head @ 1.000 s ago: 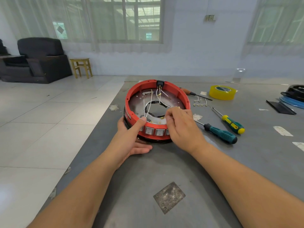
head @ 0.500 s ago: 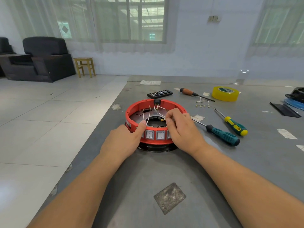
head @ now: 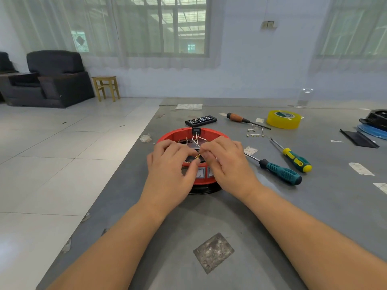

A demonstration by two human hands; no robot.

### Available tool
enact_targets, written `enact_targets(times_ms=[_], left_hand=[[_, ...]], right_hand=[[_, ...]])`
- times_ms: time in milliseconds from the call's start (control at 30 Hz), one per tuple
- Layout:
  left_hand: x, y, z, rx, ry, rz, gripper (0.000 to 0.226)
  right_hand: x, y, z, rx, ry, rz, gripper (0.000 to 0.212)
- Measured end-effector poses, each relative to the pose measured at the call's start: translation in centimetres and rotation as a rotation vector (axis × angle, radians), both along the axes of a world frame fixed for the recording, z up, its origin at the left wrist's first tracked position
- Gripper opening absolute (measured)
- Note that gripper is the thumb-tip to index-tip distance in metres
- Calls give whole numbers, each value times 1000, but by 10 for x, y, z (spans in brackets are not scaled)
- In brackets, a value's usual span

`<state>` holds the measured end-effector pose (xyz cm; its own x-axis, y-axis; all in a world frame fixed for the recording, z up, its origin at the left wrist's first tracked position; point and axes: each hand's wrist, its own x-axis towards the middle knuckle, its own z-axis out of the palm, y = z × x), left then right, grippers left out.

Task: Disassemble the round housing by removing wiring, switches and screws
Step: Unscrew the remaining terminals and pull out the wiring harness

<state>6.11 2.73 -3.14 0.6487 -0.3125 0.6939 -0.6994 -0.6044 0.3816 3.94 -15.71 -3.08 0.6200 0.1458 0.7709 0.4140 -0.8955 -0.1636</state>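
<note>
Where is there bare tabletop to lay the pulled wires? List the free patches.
Free: the grey table right of the right hand, nearer than the teal screwdriver; also the strip left of the red housing toward the table edge. Crowded: behind the housing, among the black remote, loose wires and yellow tape.

Both hands (head: 201, 162) over red housing (head: 206, 180)

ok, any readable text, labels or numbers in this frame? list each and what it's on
"I" and "O": rocker switch on the red housing front, between the hands.
Tape roll core: green and white print, too blurred to read.
Black case behind the housing: light marks, too small to read.
Nothing else legible.
</note>
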Motion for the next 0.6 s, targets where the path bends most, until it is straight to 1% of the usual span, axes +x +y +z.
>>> enact_targets(times_ms=[100, 167, 233, 333, 400, 433, 500, 600], left_hand=[[-1, -1, -1, -83, 25, -35, 7], [0, -1, 0, -147, 59, -37, 6], [0, 0, 1, -193, 99, -23, 5], [-1, 0, 1, -215, 144, -2, 11], [-2, -1, 2, -212, 153, 0, 11], [-2, -1, 2, -204, 149, 6, 9], [-1, 1, 2, -163, 115, 19, 6], [-1, 5, 4, -25, -6, 76, 8]], right_hand=[[-1, 5, 2, 16, -22, 60, 14], [-1, 6, 4, 62, -22, 81, 14], [-1, 5, 4, 154, 10, 75, 16], [0, 4, 5, 337, 86, 113, 5], [-1, 4, 8, 454, 144, 142, 8], [-1, 4, 10, 477, 168, 151, 10], [-1, 3, 16, 431, 205, 154, 9], [-3, -3, 24, 138, 165, 84, 6]])
